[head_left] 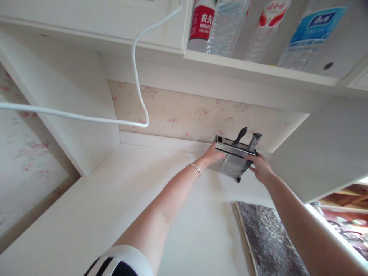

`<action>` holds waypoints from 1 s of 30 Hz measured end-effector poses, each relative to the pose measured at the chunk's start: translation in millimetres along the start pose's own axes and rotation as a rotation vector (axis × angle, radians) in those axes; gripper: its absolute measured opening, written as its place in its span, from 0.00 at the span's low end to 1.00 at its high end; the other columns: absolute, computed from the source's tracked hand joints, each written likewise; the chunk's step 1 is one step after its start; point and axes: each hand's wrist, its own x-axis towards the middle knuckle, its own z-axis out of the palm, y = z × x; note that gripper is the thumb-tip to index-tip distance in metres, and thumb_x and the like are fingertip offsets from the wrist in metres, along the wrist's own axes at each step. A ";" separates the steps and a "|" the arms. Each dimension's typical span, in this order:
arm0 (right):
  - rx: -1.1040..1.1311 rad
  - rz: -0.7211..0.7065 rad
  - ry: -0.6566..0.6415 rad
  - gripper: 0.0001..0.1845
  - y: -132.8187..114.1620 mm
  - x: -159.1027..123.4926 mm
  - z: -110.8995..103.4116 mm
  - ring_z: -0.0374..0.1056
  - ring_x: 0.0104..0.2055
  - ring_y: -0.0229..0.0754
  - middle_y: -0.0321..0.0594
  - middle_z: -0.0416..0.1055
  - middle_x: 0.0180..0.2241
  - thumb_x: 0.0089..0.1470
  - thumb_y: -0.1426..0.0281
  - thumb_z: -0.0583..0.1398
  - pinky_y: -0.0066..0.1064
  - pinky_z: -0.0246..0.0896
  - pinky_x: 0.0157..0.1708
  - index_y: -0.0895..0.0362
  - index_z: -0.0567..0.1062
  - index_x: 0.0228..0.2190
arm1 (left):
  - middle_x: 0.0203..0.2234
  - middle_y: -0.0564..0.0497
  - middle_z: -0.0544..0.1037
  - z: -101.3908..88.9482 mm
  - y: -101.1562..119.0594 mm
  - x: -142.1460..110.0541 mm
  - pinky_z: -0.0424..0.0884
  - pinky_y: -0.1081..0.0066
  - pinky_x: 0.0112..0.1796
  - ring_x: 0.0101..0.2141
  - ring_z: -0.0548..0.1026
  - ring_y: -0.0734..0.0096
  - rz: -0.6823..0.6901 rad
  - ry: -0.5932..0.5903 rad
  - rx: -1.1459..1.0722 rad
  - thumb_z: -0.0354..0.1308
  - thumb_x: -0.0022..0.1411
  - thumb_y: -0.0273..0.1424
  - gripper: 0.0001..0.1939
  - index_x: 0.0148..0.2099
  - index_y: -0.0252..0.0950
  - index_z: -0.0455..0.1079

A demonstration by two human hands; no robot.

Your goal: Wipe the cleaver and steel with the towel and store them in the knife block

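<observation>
Knife holder (230, 165) stands at the back of the white counter (138, 191), near the floral wallpaper (172, 117); I cannot tell whether its base touches down. Two handles, one slim (240, 135) and one broad (254, 142), stick out of its top; what sits below is blurred. Left hand (213, 154) grips its left end, right hand (261, 167) its right; fingers curl around the sides, some tips hidden from me. Bracelet (195, 168) on left wrist. Nearer me, a mottled grey board (267, 237), partly behind the right forearm, cut off below. Overhead, bottles (202, 23) cropped at the top; white cable (135, 57) leaves frame.
</observation>
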 end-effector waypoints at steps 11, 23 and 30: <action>0.147 0.050 -0.152 0.24 -32.7 -51.7 40.0 0.64 0.39 0.39 0.33 0.72 0.36 0.30 0.75 0.62 0.30 0.62 0.36 0.51 0.75 0.36 | 0.68 0.46 0.46 -56.7 4.2 -39.7 0.43 0.61 0.62 0.65 0.45 0.52 0.023 0.070 -0.015 0.65 0.40 0.27 0.52 0.68 0.38 0.48; 0.258 -0.001 -0.385 0.23 -61.7 -97.2 136.6 0.65 0.38 0.41 0.34 0.72 0.34 0.31 0.74 0.59 0.29 0.61 0.34 0.51 0.73 0.36 | 0.66 0.52 0.52 -143.8 28.2 -105.2 0.52 0.59 0.60 0.65 0.49 0.54 0.017 0.306 0.030 0.60 0.43 0.24 0.49 0.68 0.46 0.48; 0.243 0.014 -0.441 0.22 -53.3 -111.7 175.8 0.67 0.37 0.42 0.35 0.74 0.33 0.32 0.74 0.58 0.31 0.62 0.34 0.51 0.74 0.36 | 0.67 0.53 0.51 -178.3 12.7 -126.2 0.55 0.58 0.59 0.65 0.48 0.55 -0.022 0.375 0.063 0.59 0.44 0.25 0.48 0.67 0.47 0.48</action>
